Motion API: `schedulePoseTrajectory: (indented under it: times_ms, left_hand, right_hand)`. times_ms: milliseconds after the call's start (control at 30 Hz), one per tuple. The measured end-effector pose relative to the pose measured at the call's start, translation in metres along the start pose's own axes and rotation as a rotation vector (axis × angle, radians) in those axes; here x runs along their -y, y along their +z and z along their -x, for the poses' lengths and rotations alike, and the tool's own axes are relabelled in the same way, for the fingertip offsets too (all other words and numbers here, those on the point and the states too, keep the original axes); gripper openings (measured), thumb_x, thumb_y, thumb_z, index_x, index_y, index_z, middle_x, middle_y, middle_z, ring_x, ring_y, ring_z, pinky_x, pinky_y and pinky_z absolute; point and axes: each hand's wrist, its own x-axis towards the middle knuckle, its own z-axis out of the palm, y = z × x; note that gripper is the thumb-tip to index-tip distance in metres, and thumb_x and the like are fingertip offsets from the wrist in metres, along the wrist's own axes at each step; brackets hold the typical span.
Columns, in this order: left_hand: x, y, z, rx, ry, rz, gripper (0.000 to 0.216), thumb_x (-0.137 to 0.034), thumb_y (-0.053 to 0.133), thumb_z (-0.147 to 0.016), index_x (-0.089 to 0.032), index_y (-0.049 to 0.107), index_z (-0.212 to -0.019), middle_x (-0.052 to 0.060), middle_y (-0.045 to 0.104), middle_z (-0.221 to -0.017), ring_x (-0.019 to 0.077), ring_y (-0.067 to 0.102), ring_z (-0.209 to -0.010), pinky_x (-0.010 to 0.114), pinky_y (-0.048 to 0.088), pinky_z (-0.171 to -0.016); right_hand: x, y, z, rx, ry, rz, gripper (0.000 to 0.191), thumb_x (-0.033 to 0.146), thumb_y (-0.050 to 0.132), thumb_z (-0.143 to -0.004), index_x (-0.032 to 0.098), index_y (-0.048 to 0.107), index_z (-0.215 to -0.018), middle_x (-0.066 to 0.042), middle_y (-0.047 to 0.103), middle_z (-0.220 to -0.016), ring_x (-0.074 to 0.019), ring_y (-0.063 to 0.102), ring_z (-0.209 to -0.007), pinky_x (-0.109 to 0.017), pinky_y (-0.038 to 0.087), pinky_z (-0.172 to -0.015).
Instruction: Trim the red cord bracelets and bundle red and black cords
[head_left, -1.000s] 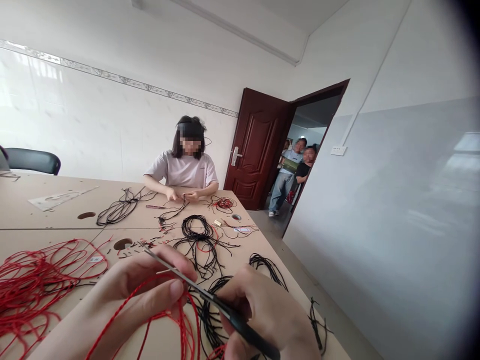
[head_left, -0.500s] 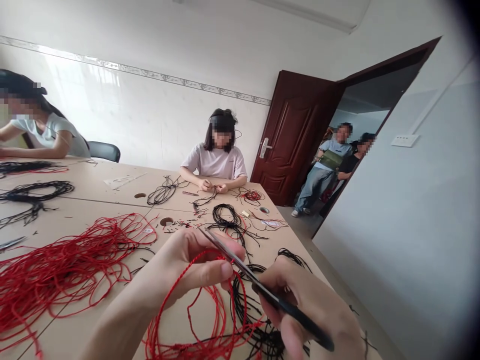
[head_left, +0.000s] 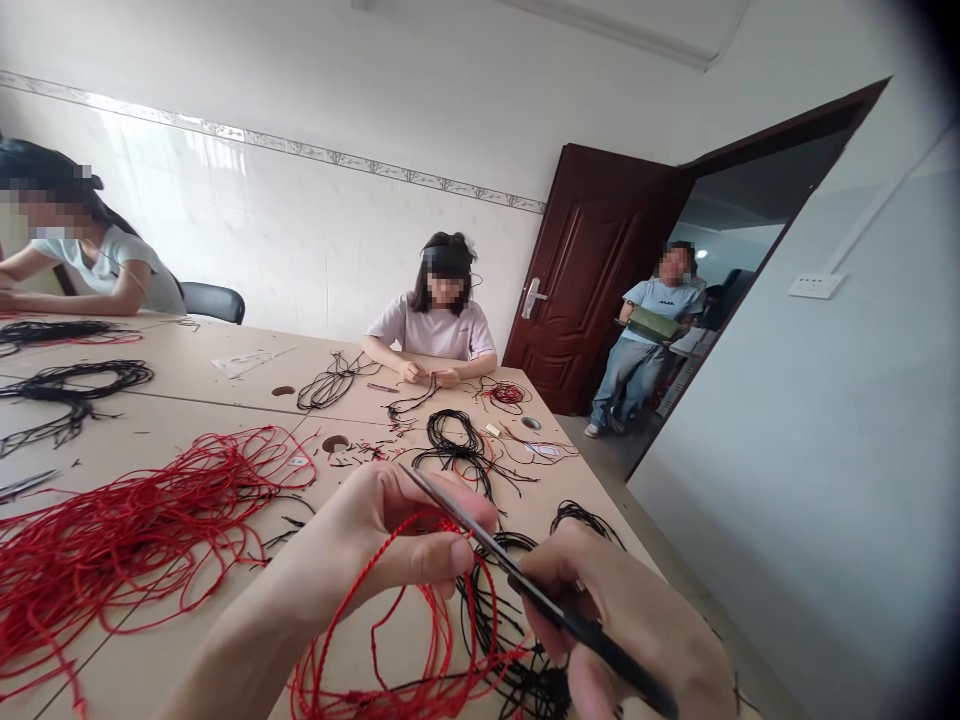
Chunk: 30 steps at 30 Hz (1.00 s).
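Note:
My left hand [head_left: 420, 530] pinches a red braided cord [head_left: 361, 578] between thumb and fingers, and the cord loops down below it. In my right hand [head_left: 607, 610] is a pair of scissors [head_left: 570, 612] with dark handles. Their blades point up and left, nearly closed, and cross the cord by my left fingertips; I cannot tell whether they touch it. Beneath my hands lies a loose coil of red cords [head_left: 405, 690]. Black cords [head_left: 536, 680] lie between and under my hands.
A large heap of red cords [head_left: 142, 540] spreads over the table's left side. Bundles of black cord [head_left: 454, 440] lie ahead, near a cable hole [head_left: 335, 445] with small clippings. A co-worker [head_left: 435, 320] sits opposite and another [head_left: 97, 260] at left. A person [head_left: 652, 320] stands in the doorway.
My hands have stayed nearly in place, with the scissors still across the cord. In the doorway one person has shifted and the second is mostly out of sight.

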Motion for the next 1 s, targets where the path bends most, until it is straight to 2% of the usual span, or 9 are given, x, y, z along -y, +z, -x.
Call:
schedulePoseTrajectory:
  times_ms: [233, 300, 367, 433, 500, 600, 733, 900, 1000]
  left_hand:
    - [-0.001, -0.002, 0.000, -0.036, -0.035, 0.028, 0.011, -0.031, 0.073, -0.071, -0.024, 0.076, -0.078, 0.005, 0.074, -0.080, 0.0265, 0.069, -0.081, 0.034, 0.057, -0.073]
    - [-0.002, -0.005, -0.007, 0.025, -0.096, 0.043, 0.012, -0.033, 0.077, -0.067, -0.023, 0.077, -0.074, 0.005, 0.074, -0.077, 0.0269, 0.069, -0.077, 0.034, 0.058, -0.071]
    - [0.001, -0.011, -0.017, 0.165, -0.165, 0.048, 0.015, -0.032, 0.082, -0.059, -0.022, 0.077, -0.069, 0.006, 0.073, -0.072, 0.0264, 0.069, -0.071, 0.033, 0.058, -0.065]
    - [0.008, -0.018, -0.025, 0.232, -0.192, 0.054, 0.015, -0.029, 0.085, -0.056, -0.022, 0.077, -0.067, 0.005, 0.073, -0.072, 0.0247, 0.068, -0.069, 0.032, 0.058, -0.063]
    - [0.020, -0.024, -0.028, 0.175, -0.195, 0.079, 0.011, -0.025, 0.083, -0.061, -0.024, 0.077, -0.070, 0.004, 0.073, -0.076, 0.0227, 0.069, -0.073, 0.029, 0.059, -0.066]
    - [0.036, -0.031, -0.028, 0.085, -0.146, 0.130, 0.008, -0.023, 0.080, -0.067, -0.027, 0.077, -0.073, -0.001, 0.073, -0.083, 0.0190, 0.069, -0.082, 0.022, 0.058, -0.071]
    - [0.040, -0.031, -0.026, 0.109, -0.172, 0.162, 0.011, -0.025, 0.082, -0.066, -0.029, 0.077, -0.073, -0.004, 0.074, -0.082, 0.0167, 0.070, -0.080, 0.018, 0.057, -0.068]
    - [0.034, -0.028, -0.026, 0.154, -0.224, 0.219, 0.008, -0.020, 0.077, -0.069, -0.027, 0.077, -0.073, -0.003, 0.074, -0.079, 0.0194, 0.071, -0.079, 0.023, 0.059, -0.075]
    - [0.037, -0.032, -0.025, 0.145, -0.230, 0.151, 0.009, -0.022, 0.077, -0.071, -0.028, 0.076, -0.079, -0.001, 0.074, -0.085, 0.0207, 0.070, -0.084, 0.026, 0.059, -0.076]
  right_hand:
    - [-0.007, 0.003, 0.002, -0.090, 0.120, 0.014, 0.064, 0.056, 0.090, -0.034, 0.017, 0.040, -0.049, 0.009, 0.027, -0.048, -0.0058, 0.021, -0.048, -0.026, 0.014, -0.041]
    - [-0.013, 0.005, 0.000, -0.104, 0.117, 0.027, 0.064, 0.054, 0.091, -0.028, 0.018, 0.043, -0.050, 0.009, 0.028, -0.047, -0.0059, 0.023, -0.048, -0.025, 0.015, -0.041]
    - [-0.016, 0.007, -0.001, -0.120, 0.122, 0.041, 0.065, 0.052, 0.092, -0.023, 0.018, 0.044, -0.051, 0.009, 0.029, -0.047, -0.0062, 0.025, -0.048, -0.025, 0.016, -0.041]
    - [-0.015, 0.007, 0.000, -0.147, 0.119, 0.055, 0.061, 0.050, 0.091, -0.030, 0.018, 0.044, -0.052, 0.008, 0.033, -0.050, -0.0071, 0.027, -0.049, -0.024, 0.017, -0.042]
    - [-0.012, 0.007, 0.002, -0.162, 0.091, 0.043, 0.055, 0.045, 0.089, -0.041, 0.018, 0.043, -0.054, 0.007, 0.036, -0.053, -0.0083, 0.032, -0.052, -0.024, 0.019, -0.043]
    - [-0.008, 0.007, 0.003, -0.128, 0.073, -0.006, 0.050, 0.037, 0.087, -0.046, 0.018, 0.042, -0.055, 0.007, 0.034, -0.055, -0.0075, 0.031, -0.054, -0.022, 0.019, -0.044]
    - [-0.008, 0.007, 0.001, -0.108, 0.090, -0.009, 0.039, 0.034, 0.082, -0.056, 0.018, 0.046, -0.056, 0.008, 0.033, -0.053, -0.0064, 0.026, -0.051, -0.023, 0.017, -0.044]
    - [-0.003, 0.005, 0.002, -0.103, 0.077, 0.015, 0.046, 0.032, 0.088, -0.047, 0.018, 0.045, -0.056, 0.009, 0.039, -0.054, -0.0061, 0.030, -0.053, -0.023, 0.018, -0.045]
    - [0.002, 0.002, 0.003, -0.087, 0.062, 0.021, 0.044, 0.035, 0.086, -0.051, 0.018, 0.046, -0.056, 0.008, 0.040, -0.053, -0.0070, 0.033, -0.053, -0.023, 0.020, -0.046]
